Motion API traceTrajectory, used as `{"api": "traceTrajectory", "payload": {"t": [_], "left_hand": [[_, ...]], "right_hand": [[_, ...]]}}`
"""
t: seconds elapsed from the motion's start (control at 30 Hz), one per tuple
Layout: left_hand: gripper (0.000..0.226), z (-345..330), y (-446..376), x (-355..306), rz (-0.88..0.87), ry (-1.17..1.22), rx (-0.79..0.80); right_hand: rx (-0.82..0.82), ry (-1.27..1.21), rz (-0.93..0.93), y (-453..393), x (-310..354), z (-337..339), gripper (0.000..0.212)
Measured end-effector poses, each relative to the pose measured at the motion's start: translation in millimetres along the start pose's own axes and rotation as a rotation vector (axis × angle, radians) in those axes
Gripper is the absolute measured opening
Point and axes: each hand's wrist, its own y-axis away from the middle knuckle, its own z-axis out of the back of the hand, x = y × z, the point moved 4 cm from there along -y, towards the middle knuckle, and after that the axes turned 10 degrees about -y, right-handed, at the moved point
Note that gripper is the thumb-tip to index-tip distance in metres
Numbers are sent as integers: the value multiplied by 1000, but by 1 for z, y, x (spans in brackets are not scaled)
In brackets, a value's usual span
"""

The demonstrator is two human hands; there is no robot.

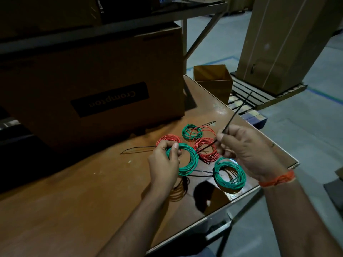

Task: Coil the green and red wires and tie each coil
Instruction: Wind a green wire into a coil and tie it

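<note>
Nearest on the brown table [74, 191], a tied green coil [230, 173] lay flat. Just past it, the left hand [164, 162] gripped another green coil [182, 158] above the table, fingers curled round it. The right hand [246, 149] pinched a black tie [233, 115] that ran to this coil. Behind sat red coils [206, 149] and a big box [92, 86].

The one readable text is the brand word "Crompton", printed upside down in light letters on a dark label [109, 99] on the front of the large cardboard box [92, 71] standing on the table [74, 191].
</note>
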Motion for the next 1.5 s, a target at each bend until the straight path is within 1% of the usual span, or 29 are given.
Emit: {"api": "traceTrajectory", "payload": {"t": [0.07, 0.13, 0.27, 0.3, 0.37, 0.47, 0.57, 0.6, 0.67, 0.77, 0.83, 0.9, 0.97, 1.03, 1.1, 1.17, 1.3, 1.37, 1.43, 1.5], "left_hand": [[13, 1, -2, 2, 9, -9, -19], [12, 3, -3, 3, 16, -11, -31], [12, 6, -2, 4, 19, 10, -50], [11, 7, -1, 3, 11, 11, -50], [11, 8, 2, 0, -9, 17, -43], [14, 4, 7, -1, -27, 55, -15], [15, -2, 9, 3, -11, 118, 11], [15, -3, 10, 5, -8, 138, 15], [14, -5, 10, 6, 2, 192, 26], [13, -6, 9, 8, 32, 249, 48], [13, -6, 10, 7, 41, 254, 37], [12, -5, 12, 4, 26, 218, 18], [10, -3, 16, -4, -21, 158, -5], [8, -1, 19, -9, -78, 78, -39], [9, 1, 18, -8, -113, 9, -71], [8, 1, 15, -4, -112, -24, -83], [5, -1, 15, -1, -130, -39, -102], [4, -2, 14, -2, -169, -54, -110], [4, -2, 15, -5, -263, -102, -129], [5, -1, 19, -11, -430, -208, -164]], "right_hand": [[77, 47, -17, -1, -7, -10, 10], [139, 152, -4, -5, -15, -15, 10], [171, 441, 72, -14, -30, -22, 6], [166, 473, 96, -16, -33, -23, 4], [126, 540, 166, -20, -38, -28, 7], [52, 686, 323, -21, -43, -37, 13], [8, 724, 533, -17, -46, -43, 16], [-14, 779, 591, -16, -48, -43, 16], [-92, 792, 636, -14, -56, -42, 16], [-247, 575, 547, -11, -66, -36, 13], [-360, 494, 507, -8, -72, -35, 12], [-456, 493, 499, -5, -75, -38, 11], [-499, 583, 535, -1, -75, -43, 7], [-498, 647, 558, 2, -74, -45, 3], [-469, 636, 551, 3, -70, -46, 2], [-465, 608, 462, 2, -69, -46, 5], [-437, 661, 260, -4, -73, -43, 10], [-423, 695, 209, -9, -77, -41, 19], [-434, 660, 152, -13, -80, -38, 29], [-473, 608, 116, -16, -82, -37, 29]]}}
